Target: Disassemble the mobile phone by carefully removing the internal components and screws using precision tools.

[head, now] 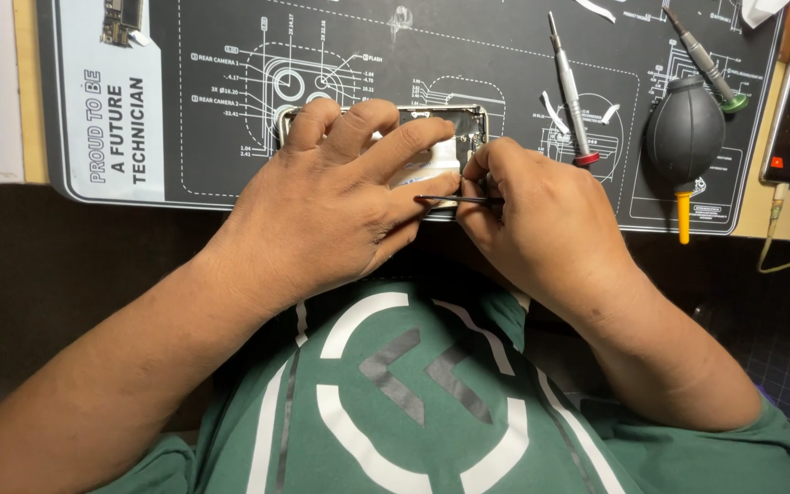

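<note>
— While it lies on the dark printed work mat (212, 174) near its front edge, who steadies the opened silver-framed phone with its white inner part (432, 157)?

— That is the left hand (340, 206), spread flat over it, fingers pressing down. The right hand (532, 215) pinches thin black tweezers (454, 199), tips at the phone's lower edge.

— And around them?

— Beside the right hand lies a red-tipped grey screwdriver (569, 91); further right, a black rubber air blower with a yellow nozzle (684, 137) and a green-capped screwdriver (706, 64).
</note>
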